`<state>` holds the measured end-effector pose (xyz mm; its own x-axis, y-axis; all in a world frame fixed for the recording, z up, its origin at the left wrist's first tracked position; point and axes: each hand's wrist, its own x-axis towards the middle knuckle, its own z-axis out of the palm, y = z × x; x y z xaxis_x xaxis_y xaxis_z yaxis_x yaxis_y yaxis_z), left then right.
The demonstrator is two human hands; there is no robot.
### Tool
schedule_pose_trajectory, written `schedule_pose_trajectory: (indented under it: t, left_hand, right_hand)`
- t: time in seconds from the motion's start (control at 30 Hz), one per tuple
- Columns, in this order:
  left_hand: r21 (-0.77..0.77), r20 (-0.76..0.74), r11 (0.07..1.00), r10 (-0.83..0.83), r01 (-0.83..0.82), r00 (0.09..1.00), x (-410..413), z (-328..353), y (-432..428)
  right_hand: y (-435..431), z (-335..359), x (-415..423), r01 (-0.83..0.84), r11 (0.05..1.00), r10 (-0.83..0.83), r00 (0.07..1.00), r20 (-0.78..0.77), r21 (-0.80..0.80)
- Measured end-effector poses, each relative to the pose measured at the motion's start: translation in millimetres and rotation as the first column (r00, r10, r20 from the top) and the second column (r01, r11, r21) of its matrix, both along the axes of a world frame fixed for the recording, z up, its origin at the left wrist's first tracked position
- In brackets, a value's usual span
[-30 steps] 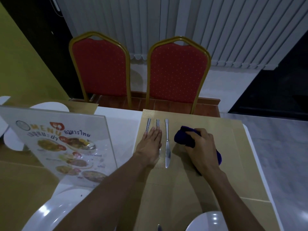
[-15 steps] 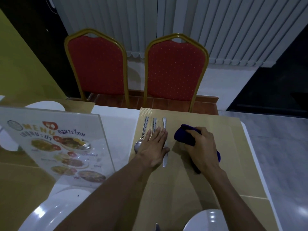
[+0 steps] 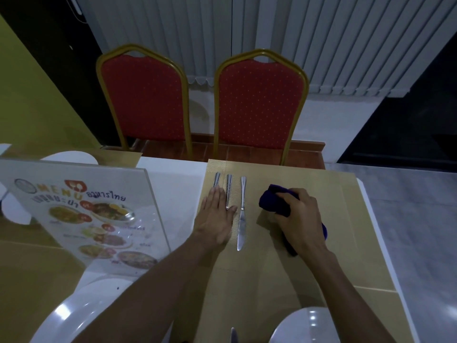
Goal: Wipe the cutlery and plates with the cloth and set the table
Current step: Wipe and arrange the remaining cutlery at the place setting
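Okay, main risk: cutlery row getting knocked crooked

I read the left grip (image 3: 214,220) as flat, fingers straight and together. It lies on the placemat (image 3: 329,194) over the lower ends of two pieces of cutlery. Only the outer handle (image 3: 216,179) and inner handle (image 3: 228,191) stick out past the fingertips. Heads are hidden, so I can't tell fork from spoon.

The knife (image 3: 241,219) lies parallel just beside the thumb, blade toward me. I can't tell if they touch. The right grip (image 3: 300,220) is curled round the dark blue cloth (image 3: 272,200), resting on the mat near the knife but apart from it.

Failure modes as I judge them:
- A flat palm that slides instead of lifting drags both pieces askew or into the knife.
- Bare skin on wiped metal leaves prints.
- The bunched cloth swept left could catch the knife.
- The left forearm runs close to the menu stand (image 3: 81,211); an elbow swing could tip it.
- The right forearm passes just above the near plate (image 3: 305,328); a careless pull-back could bump it.
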<state>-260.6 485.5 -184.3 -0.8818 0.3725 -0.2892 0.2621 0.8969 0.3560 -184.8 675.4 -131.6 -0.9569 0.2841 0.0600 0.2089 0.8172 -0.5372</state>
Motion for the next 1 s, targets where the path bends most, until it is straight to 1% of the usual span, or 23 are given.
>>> schedule_pose_trajectory:
  t: [0.1,0.23,0.33,0.43,0.57,0.67,0.77,0.83,0.9,0.93,1.0]
  left_hand:
    - [0.023,0.034,0.999,0.039,-0.04,0.999,3.0,-0.2,-2.1]
    - [-0.005,0.019,1.0,0.026,-0.026,0.999,3.9,1.1,-2.3]
    - [-0.11,-0.092,0.991,-0.082,0.072,0.992,2.0,0.5,-2.3]
    - [-0.195,-0.106,0.968,-0.182,0.159,0.978,0.5,-4.1,-1.2]
    - [-0.181,-0.08,0.972,-0.165,0.149,0.983,-0.2,-7.5,2.5]
    - [-0.166,-0.103,0.975,-0.166,0.148,0.981,4.7,-7.1,4.9]
    - [-0.098,-0.093,0.982,-0.173,0.164,0.98,22.3,2.3,4.2]
    - [-0.024,-0.133,0.982,-0.191,0.19,0.972,42.0,12.9,1.2]
    - [0.16,-0.213,0.965,-0.172,0.208,0.962,68.6,26.4,-10.1]
    - [0.258,-0.235,0.939,-0.165,0.225,0.958,83.4,33.6,-18.8]
    - [0.388,-0.247,0.885,-0.169,0.257,0.954,116.8,46.8,-43.2]
  right_hand:
    - [-1.2,0.6,0.3,-0.007,1.0,0.007,1.0,0.0,0.005]
    - [-2.3,2.5,-0.9,-0.009,1.0,0.009,1.0,0.007,-0.005]
    - [-2.7,2.9,-0.1,-0.012,1.0,0.012,1.0,0.01,-0.012]
    - [-2.6,3.8,0.2,-0.009,1.0,0.009,1.0,0.01,-0.016]
    - [-3.3,6.2,0.9,-0.011,1.0,0.011,1.0,0.011,-0.006]
    - [-4.2,8.9,5.3,-0.014,1.0,0.014,1.0,0.011,-0.002]
    - [-9.4,17.8,14.1,-0.01,1.0,0.01,1.0,0.008,0.003]
    - [-14.6,25.6,21.6,-0.015,1.0,0.015,1.0,-0.005,0.017]
    - [-22.1,35.7,32.2,-0.021,0.999,0.022,0.999,-0.029,0.03]
    - [-26.1,41.3,38.7,-0.023,0.999,0.025,0.999,-0.047,0.03]
    - [-36.8,52.1,53.6,-0.018,1.0,0.021,0.995,-0.095,0.025]
